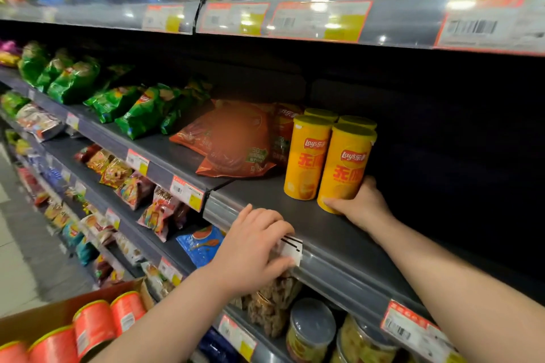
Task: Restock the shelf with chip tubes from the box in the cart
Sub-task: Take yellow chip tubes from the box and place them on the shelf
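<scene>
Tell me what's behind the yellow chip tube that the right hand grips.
Another yellow tube stands right behind the gripped tube; only its lid shows. Its body, and anything farther back, cannot be seen.

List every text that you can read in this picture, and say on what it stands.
"Lay's", red logo: front yellow tube and the yellow tube beside it.
"无", big and red, next character cut off: same tubes.
"50": orange bag.
White tag: black bars only.
Price tags, red tubes, green bags: too blurred.
</scene>
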